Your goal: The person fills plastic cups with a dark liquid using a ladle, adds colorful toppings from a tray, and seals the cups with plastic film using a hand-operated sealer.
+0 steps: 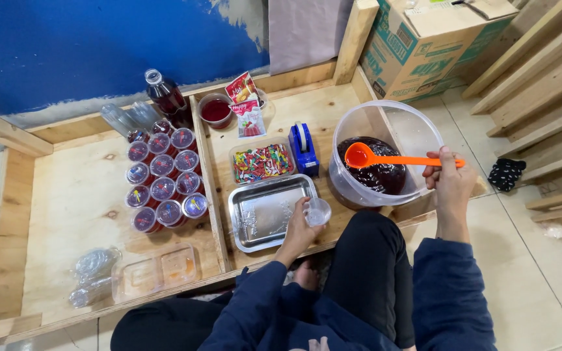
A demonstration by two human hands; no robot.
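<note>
A: Hands first. Your right hand (449,183), right of centre in the frame, is closed around the end of the orange ladle (395,158); its bowl sits over the dark red jelly inside the clear bucket (417,133). Your left hand (300,229), just below centre, has its fingers curled round a small clear cup (318,212), held at the lower right corner of the steel tray (265,211).

B: Which step do you log?

A: Judged as scooping: the ladle bowl looks loaded and lifted, while the cup looks unfilled. You hold it tipped slightly toward the bucket.

B: What does the next move call for?

A: By my reading, a short carry leftward across the bucket rim, keeping the ladle level, and a slow tip, because the cup mouth is narrow against the ladle bowl. Drips would land on the tray or the desk (79,208) edge.

B: Where does the cup lie relative to both hands?

A: Within the left hand's grip, and to the lower left of the ladle bowl; the bucket wall stands between them. The right hand is well apart from it, at the far end of the handle.

B: Surroundings?

A: Filled cups (162,184) stand in rows at centre left. A tub of coloured sweets (261,162) and a blue tape dispenser (304,148) sit above the tray.
</note>
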